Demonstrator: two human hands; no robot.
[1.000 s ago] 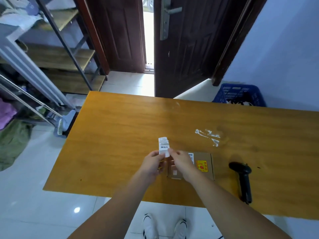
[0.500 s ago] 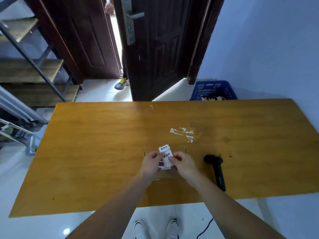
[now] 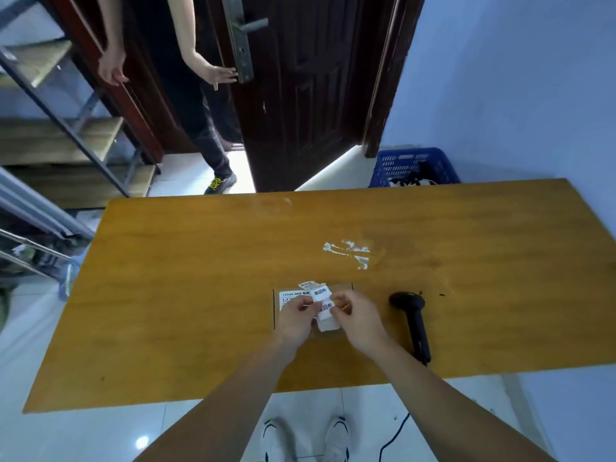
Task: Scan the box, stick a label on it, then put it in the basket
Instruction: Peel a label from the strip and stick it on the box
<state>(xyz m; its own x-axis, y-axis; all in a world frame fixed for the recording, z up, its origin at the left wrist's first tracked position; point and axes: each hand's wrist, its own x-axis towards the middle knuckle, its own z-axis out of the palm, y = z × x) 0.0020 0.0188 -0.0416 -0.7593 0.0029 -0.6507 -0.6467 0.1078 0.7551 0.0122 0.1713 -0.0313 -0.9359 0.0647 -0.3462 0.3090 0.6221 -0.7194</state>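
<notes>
Flat brown cardboard box (image 3: 293, 296) lay on the orange wooden tabletop (image 3: 200, 295), near its front edge. Left hand (image 3: 295, 316) and right hand (image 3: 355, 316) were both above it, each grip pinched on the white paper label strip (image 3: 325, 310). Black handheld scanner (image 3: 413, 321) lay just right of the box. Blue plastic basket (image 3: 413, 165) sat on the floor behind the tabletop.

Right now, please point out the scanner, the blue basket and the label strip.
scanner (image 3: 407, 301): head view, on its head.
blue basket (image 3: 413, 161): head view, on its near wall.
label strip (image 3: 325, 306): head view, on its printed middle.
</notes>
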